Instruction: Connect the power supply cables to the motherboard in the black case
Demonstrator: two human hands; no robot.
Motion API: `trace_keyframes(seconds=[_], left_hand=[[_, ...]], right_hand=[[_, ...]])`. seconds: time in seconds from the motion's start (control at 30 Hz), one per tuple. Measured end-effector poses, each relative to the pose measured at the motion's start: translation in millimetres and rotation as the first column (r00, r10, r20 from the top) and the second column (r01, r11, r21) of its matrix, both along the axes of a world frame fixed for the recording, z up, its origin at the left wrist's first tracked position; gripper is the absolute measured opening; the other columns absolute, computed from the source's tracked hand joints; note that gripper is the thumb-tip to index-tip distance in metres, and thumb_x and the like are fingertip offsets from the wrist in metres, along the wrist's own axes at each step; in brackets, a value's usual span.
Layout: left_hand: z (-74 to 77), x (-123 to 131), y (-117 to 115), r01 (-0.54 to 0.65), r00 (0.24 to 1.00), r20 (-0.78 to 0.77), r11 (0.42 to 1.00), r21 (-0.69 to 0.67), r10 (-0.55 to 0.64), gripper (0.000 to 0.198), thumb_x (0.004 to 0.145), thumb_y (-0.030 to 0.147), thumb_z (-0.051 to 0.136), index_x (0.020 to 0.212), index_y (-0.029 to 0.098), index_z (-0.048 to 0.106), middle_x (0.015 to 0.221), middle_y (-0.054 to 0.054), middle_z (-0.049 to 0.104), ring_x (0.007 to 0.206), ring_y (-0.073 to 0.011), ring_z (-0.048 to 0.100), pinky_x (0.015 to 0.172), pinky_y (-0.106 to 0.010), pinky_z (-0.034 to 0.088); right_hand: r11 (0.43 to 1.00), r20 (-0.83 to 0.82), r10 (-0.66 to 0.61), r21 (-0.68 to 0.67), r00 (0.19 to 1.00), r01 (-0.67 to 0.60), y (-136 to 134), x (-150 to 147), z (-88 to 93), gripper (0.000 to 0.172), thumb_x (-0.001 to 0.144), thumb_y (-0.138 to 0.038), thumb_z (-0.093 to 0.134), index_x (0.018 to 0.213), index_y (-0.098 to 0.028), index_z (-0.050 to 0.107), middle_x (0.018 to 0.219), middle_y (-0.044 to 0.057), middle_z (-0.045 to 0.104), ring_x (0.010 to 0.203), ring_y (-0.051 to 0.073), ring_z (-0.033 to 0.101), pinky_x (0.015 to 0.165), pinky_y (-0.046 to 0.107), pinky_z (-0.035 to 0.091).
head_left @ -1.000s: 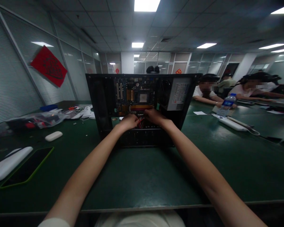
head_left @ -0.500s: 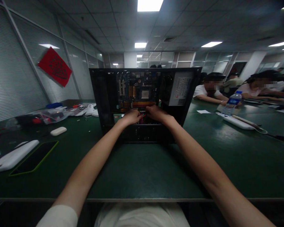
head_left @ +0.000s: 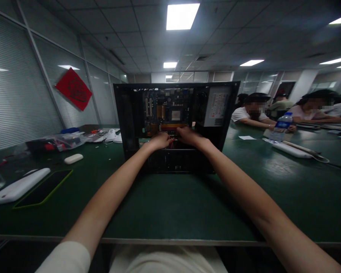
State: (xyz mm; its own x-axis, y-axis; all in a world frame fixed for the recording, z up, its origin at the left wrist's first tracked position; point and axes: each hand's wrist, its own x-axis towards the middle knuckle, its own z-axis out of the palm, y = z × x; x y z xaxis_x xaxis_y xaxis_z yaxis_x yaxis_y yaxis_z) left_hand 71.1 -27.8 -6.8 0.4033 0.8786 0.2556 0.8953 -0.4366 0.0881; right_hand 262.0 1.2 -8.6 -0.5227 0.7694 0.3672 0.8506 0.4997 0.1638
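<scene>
An open black computer case [head_left: 170, 161] stands upright on the green table, its inside facing me. A motherboard [head_left: 165, 108] is mounted within, above my hands, and a silver power supply [head_left: 216, 108] sits at the upper right. Thin red wires [head_left: 172, 143] run between my fingers in the lower part of the case. My left hand [head_left: 160, 141] is closed, its fingertips pinching at these wires. Close on the other side, my right hand [head_left: 190, 137] has its fingers curled down on the same wires. The fingertips and the wire ends are partly hidden.
To the left lie a green-edged phone [head_left: 44, 189], a white device [head_left: 21, 186], a small white oval object [head_left: 73, 159] and a plastic bag [head_left: 58, 141]. At right are a water bottle [head_left: 281, 128] and a white power bank-like object [head_left: 291, 149]. Other people sit beyond.
My view has tilted up and shifted slightly, so the scene sits a little differently. Both hands stay at the red wires, with only slight finger movement.
</scene>
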Motion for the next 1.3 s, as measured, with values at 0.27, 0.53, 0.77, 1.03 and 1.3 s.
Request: trace_keyframes(seconds=[0.27, 0.53, 0.77, 1.03, 1.3], left_hand=[[-0.4, 0.6, 1.5, -0.074, 0.997, -0.007, 0.997, -0.012, 0.074, 0.037, 0.103, 0.035, 0.049, 0.101, 0.015, 0.08, 0.104, -0.014, 0.08, 0.086, -0.0239, 0.072, 0.071, -0.029, 0.047], [2.2, -0.2, 1.1, -0.046, 0.997, -0.063, 0.999, -0.003, 0.046, 0.035, 0.104, 0.032, 0.049, 0.102, 0.015, 0.079, 0.11, -0.014, 0.08, 0.092, -0.0226, 0.073, 0.075, -0.027, 0.049], [2.8, 0.4, 1.7, -0.043, 0.996, -0.079, 0.999, 0.005, 0.043, 0.031, 0.102, 0.031, 0.052, 0.103, 0.017, 0.079, 0.111, -0.016, 0.079, 0.095, -0.0254, 0.074, 0.078, -0.029, 0.051], [4.9, 4.2, -4.9, -0.101, 0.994, -0.051, 0.995, 0.008, 0.101, 0.037, 0.103, 0.038, 0.05, 0.107, 0.016, 0.08, 0.113, -0.018, 0.079, 0.097, -0.0278, 0.075, 0.081, -0.031, 0.052], [3.5, 3.4, -5.8, -0.099, 0.994, -0.044, 0.995, 0.023, 0.1, 0.041, 0.105, 0.041, 0.049, 0.103, 0.015, 0.08, 0.109, -0.017, 0.079, 0.093, -0.0267, 0.074, 0.076, -0.03, 0.051]], right_hand=[[0.998, 0.044, 0.011, 0.056, 0.999, -0.014, 5.7, -2.8, 1.4, 0.03, 0.104, -0.027, 0.061, 0.126, -0.008, 0.064, 0.125, 0.023, 0.071, 0.12, 0.031, 0.068, 0.093, 0.032, 0.05], [0.999, 0.06, 0.013, 0.041, 0.998, -0.016, -1.4, -6.7, 3.9, 0.032, 0.101, -0.027, 0.065, 0.127, -0.009, 0.068, 0.124, 0.023, 0.073, 0.12, 0.032, 0.07, 0.09, 0.031, 0.053], [0.999, 0.044, -0.005, 0.032, 0.999, 0.004, -3.5, -5.5, 3.4, 0.031, 0.102, -0.027, 0.063, 0.127, -0.008, 0.068, 0.122, 0.023, 0.073, 0.119, 0.032, 0.071, 0.09, 0.031, 0.054], [0.998, 0.053, 0.006, 0.054, 0.999, -0.009, 3.8, -5.2, 0.7, 0.031, 0.104, -0.028, 0.061, 0.126, -0.008, 0.068, 0.123, 0.025, 0.073, 0.121, 0.033, 0.07, 0.094, 0.033, 0.053], [0.998, 0.061, 0.035, 0.059, 0.997, -0.039, 13.6, -3.8, -0.8, 0.029, 0.102, -0.024, 0.062, 0.125, -0.007, 0.069, 0.127, 0.025, 0.071, 0.124, 0.032, 0.068, 0.1, 0.033, 0.051]])
